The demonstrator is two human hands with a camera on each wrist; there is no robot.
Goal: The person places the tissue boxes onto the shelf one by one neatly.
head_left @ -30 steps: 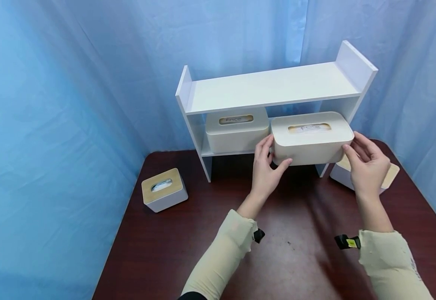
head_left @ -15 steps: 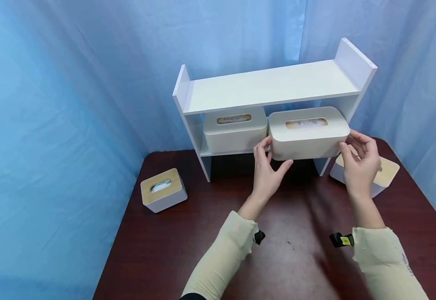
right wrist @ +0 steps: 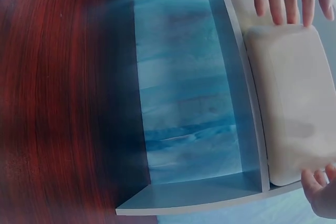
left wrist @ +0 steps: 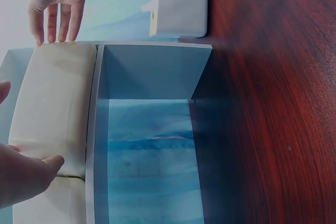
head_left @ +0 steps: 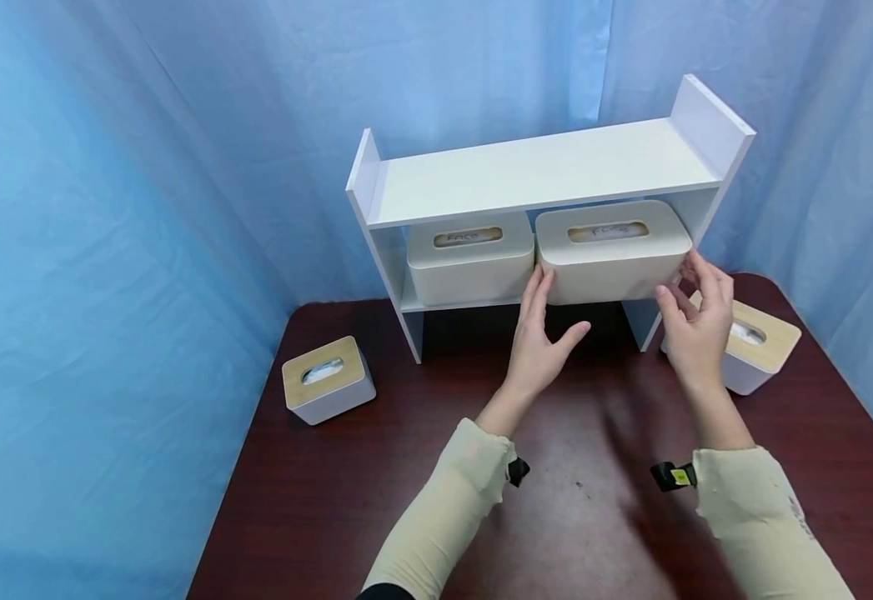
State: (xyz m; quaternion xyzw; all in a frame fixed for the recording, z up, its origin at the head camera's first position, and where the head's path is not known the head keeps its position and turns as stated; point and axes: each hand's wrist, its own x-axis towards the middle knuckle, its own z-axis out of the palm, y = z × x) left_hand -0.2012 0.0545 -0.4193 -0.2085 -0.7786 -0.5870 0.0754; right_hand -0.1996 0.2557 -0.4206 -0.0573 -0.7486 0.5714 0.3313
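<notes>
A white shelf unit (head_left: pixel 534 171) holds two cream tissue boxes side by side on its middle board. My left hand (head_left: pixel 537 358) rests extended fingers on the near left corner of the right tissue box (head_left: pixel 609 279), its thumb spread away from the front face. At that box's other end, the fingertips of my right hand (head_left: pixel 702 333) touch the side, and the thumb stands near the front face. In the right wrist view, the tissue box (right wrist: pixel 294 98) lies along the board edge between both hands. The left tissue box (head_left: pixel 474 285) sits close beside it.
A smaller wood-topped tissue box (head_left: pixel 334 404) stands on the dark red table (head_left: pixel 579 517) left of the shelf unit. Another wood-topped box (head_left: pixel 770 333) is at the right, partly behind my right hand. Blue curtains (head_left: pixel 466 75) hang behind and to the left.
The right tissue box has moved back and left, into the shelf unit beside the other box. My right hand has followed it, and the left thumb has come off its front.
</notes>
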